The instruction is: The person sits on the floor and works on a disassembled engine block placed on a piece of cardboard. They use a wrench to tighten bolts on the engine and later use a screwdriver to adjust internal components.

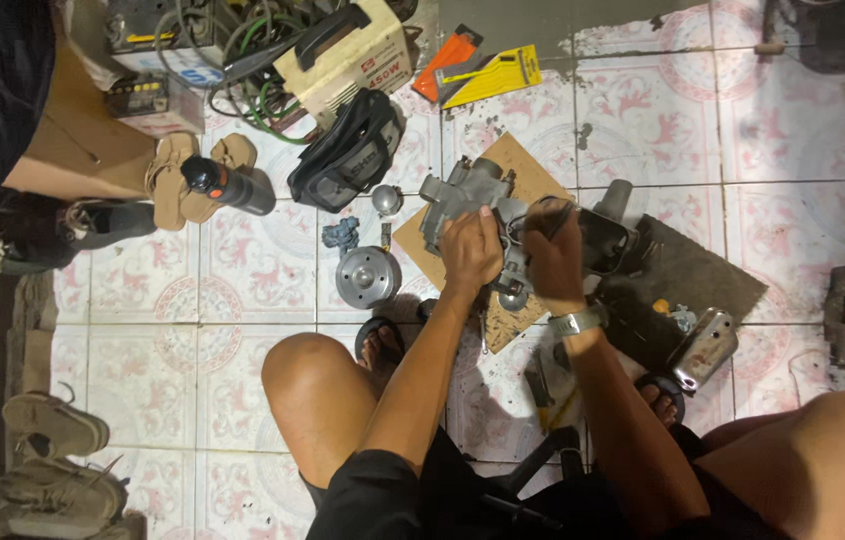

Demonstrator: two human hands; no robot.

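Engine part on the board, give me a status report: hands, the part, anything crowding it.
Left hand and right hand both gripping grey engine part. Part sits over wooden board. Round metal disc and dark mat close by.

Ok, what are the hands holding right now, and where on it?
Both grip the grey metal engine part on the board: left hand on its middle body, right hand at its right end.

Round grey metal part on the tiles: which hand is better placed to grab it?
Probably left. The left hand grips the engine casting nearest the round grey metal part; the right hand sits farther right.
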